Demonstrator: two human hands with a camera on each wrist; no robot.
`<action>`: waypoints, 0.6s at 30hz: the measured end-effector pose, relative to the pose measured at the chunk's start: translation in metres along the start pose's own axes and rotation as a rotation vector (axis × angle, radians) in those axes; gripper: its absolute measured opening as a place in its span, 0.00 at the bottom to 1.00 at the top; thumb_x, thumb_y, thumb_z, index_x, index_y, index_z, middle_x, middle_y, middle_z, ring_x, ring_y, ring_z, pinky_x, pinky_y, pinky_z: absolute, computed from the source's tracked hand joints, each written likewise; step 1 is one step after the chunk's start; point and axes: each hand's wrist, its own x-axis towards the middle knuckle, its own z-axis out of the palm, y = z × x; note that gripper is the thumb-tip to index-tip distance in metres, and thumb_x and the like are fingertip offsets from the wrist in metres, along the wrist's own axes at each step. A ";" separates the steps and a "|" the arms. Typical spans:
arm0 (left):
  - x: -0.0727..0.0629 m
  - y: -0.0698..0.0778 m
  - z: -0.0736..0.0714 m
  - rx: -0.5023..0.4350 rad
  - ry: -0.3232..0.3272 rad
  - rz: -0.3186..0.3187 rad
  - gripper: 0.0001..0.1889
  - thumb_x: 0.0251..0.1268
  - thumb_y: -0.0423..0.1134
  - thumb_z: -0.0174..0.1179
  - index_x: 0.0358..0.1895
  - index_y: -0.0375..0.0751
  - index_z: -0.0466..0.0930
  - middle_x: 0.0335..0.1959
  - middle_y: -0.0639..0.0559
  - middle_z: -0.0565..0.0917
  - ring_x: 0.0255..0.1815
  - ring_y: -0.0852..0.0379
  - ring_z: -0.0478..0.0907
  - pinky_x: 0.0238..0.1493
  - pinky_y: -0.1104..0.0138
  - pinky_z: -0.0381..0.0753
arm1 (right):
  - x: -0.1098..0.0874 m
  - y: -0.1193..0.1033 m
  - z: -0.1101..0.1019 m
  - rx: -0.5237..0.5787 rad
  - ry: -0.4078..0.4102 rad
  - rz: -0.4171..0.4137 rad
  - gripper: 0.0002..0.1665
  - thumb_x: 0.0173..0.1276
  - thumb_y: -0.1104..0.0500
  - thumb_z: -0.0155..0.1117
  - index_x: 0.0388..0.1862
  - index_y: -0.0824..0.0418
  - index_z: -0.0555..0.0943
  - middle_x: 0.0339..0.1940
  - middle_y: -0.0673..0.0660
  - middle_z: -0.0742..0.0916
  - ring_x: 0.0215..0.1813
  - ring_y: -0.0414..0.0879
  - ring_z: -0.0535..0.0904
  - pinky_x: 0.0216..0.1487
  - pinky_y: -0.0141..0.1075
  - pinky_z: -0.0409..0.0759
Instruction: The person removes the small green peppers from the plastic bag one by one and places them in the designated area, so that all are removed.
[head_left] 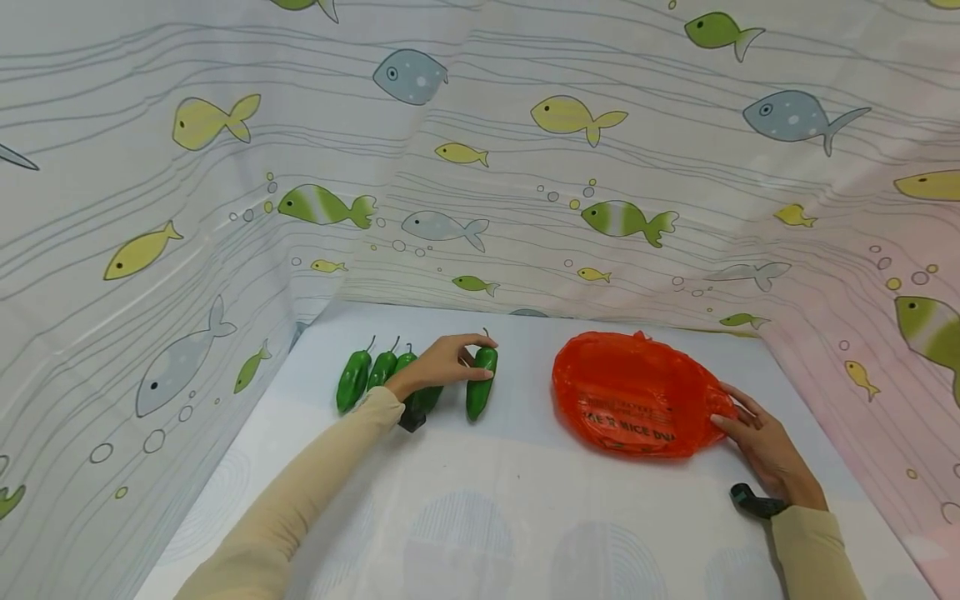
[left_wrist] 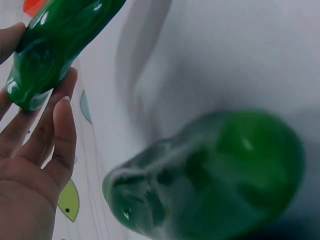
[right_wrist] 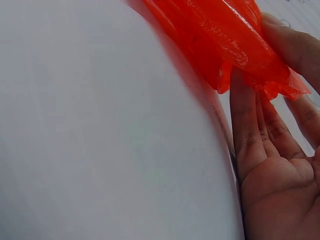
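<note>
My left hand [head_left: 442, 362] grips a green chili pepper [head_left: 482, 387] by its upper part, thumb on one side and fingers on the other. The left wrist view shows this glossy pepper [left_wrist: 65, 45] between the thumb and fingers. Left of it lie several more green peppers [head_left: 352, 382] in a row, some partly hidden behind the left hand and wrist. At the right, my right hand [head_left: 765, 442] pinches the gathered edge of a red plastic bag [head_left: 626, 429], which lies spread with its mouth wide. In the right wrist view the thumb is above the bag's edge [right_wrist: 225, 40] and fingers are beneath.
A white table [head_left: 465, 508] with faint patterns lies under everything. Fish-printed sheeting [head_left: 517, 183] rises at the back and both sides. A dark band [head_left: 756, 502] is on the right wrist. Another pepper [left_wrist: 210, 175] looms close in the left wrist view.
</note>
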 end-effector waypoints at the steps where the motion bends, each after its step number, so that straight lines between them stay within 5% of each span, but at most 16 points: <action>1: -0.002 -0.002 -0.001 0.003 -0.002 0.001 0.27 0.66 0.51 0.71 0.68 0.61 0.77 0.61 0.56 0.81 0.45 0.58 0.83 0.45 0.59 0.83 | 0.000 0.000 0.000 -0.001 0.003 0.001 0.46 0.75 0.60 0.66 0.84 0.41 0.57 0.74 0.50 0.67 0.56 0.24 0.78 0.53 0.24 0.80; 18: -0.021 -0.015 -0.013 0.006 0.007 -0.028 0.30 0.66 0.52 0.71 0.70 0.60 0.75 0.50 0.57 0.85 0.42 0.57 0.82 0.48 0.58 0.81 | 0.001 0.002 -0.001 -0.029 0.007 0.000 0.46 0.76 0.58 0.66 0.85 0.40 0.55 0.81 0.56 0.59 0.56 0.23 0.77 0.53 0.23 0.79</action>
